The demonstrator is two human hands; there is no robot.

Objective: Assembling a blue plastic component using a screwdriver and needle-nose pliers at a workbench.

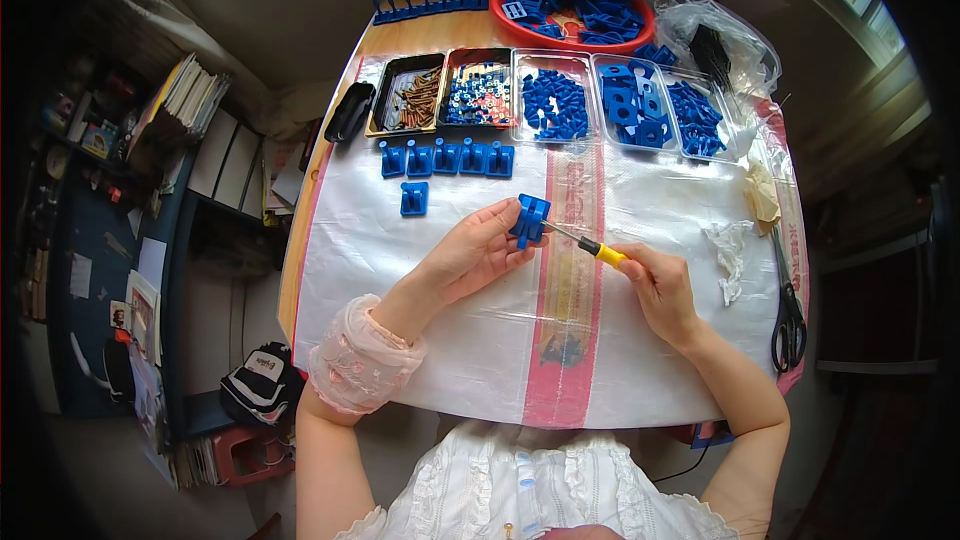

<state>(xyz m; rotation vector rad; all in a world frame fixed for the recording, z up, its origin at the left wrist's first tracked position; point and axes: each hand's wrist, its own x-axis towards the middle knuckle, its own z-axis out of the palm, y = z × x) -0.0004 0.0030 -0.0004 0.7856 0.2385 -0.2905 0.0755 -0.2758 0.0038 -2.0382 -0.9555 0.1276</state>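
Between the fingers of my left hand (478, 255) is a small blue plastic bracket (530, 217), held above the table. My right hand (655, 285) grips the yellow handle of a screwdriver (603, 252). Its metal shaft points left, and the tip meets the bracket's right side; whether it sits on a screw is too small to tell. Beyond my left hand, several similar blue brackets (446, 158) stand in a row. One more blue bracket (413, 199) lies just in front of that row.
Behind the row are trays of screws (417, 100), nuts (478, 90) and blue parts (555, 105), (637, 110), (700, 120). A red basin (508, 24) of blue pieces stands at the back. Black scissors (788, 330) and crumpled white tissue (732, 260) lie on the right.
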